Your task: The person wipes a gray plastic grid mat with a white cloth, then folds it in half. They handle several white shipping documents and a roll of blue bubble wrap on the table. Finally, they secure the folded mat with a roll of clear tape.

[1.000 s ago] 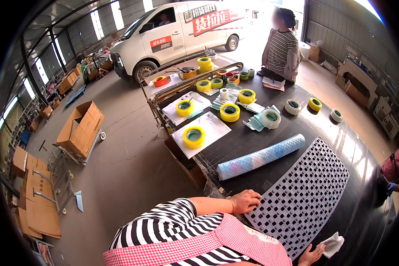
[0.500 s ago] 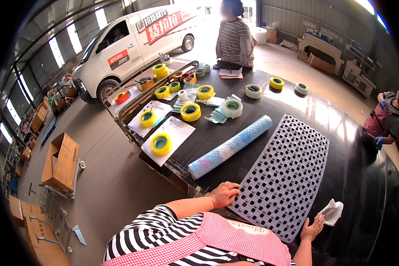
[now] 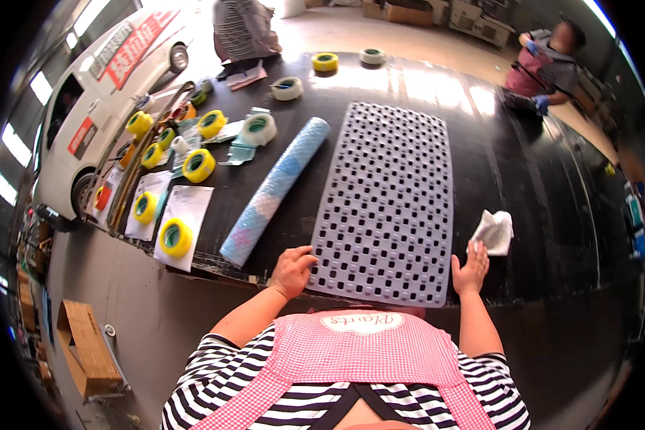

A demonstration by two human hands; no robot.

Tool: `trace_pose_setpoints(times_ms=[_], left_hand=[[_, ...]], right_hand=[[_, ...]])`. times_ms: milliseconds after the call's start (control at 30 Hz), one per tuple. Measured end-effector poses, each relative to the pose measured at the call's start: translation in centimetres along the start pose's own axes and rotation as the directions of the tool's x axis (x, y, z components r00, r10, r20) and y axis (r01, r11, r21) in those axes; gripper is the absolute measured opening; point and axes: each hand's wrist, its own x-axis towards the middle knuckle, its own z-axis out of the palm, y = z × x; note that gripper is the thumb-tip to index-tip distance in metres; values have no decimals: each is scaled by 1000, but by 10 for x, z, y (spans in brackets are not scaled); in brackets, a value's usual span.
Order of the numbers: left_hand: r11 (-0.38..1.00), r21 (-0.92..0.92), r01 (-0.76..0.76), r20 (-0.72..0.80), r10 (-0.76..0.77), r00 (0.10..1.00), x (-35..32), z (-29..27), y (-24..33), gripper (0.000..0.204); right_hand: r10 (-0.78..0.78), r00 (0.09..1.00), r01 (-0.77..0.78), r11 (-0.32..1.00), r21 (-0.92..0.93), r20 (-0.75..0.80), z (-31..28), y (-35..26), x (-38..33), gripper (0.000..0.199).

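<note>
A grey perforated rubber mat [image 3: 388, 201] lies flat on the black table [image 3: 537, 179] in front of me. My left hand [image 3: 292, 270] rests on the mat's near left corner with fingers spread. My right hand [image 3: 471, 267] lies flat and open at the mat's near right corner, its fingertips next to a crumpled white cloth [image 3: 494, 231]. A rolled blue patterned mat [image 3: 274, 190] lies just left of the flat mat.
Several yellow and pale tape rolls [image 3: 198, 165] and paper sheets [image 3: 184, 215] lie on the table's left part. A white van [image 3: 93, 100] stands beyond. One person [image 3: 244, 32] stands at the far end, another [image 3: 548, 61] at the right. A cardboard box [image 3: 86, 347] is on the floor.
The view has swung down and right, bringing the table closer. My right hand has moved up onto the mat's near right corner beside the cloth. My left hand stays at the left corner.
</note>
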Motion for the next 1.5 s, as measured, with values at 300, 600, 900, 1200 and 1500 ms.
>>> trace_pose_setpoints(times_ms=[300, 600, 900, 1200, 1500], left_hand=[[993, -27, 116, -3, -116, 993, 2, 7, 10, 31], [239, -575, 782, 358, -786, 504, 26, 10, 43, 64], [930, -224, 291, 464, -161, 871, 178, 24, 230, 55], [579, -745, 330, 408, 5, 913, 147, 79, 236, 41], [267, -549, 792, 751, -259, 608, 77, 111, 197, 40]], right_hand=[[-23, 1000, 22, 994, 111, 9, -6, 6, -3, 81], [-418, 908, 268, 641, 720, 35, -55, -27, -8, 45], [-450, 735, -357, 378, 854, 507, -78, -160, 169, 49], [-25, 957, -223, 576, 786, 290, -33, 59, 240, 31], [177, 931, -348, 157, 924, 320, -72, 199, 137, 61]])
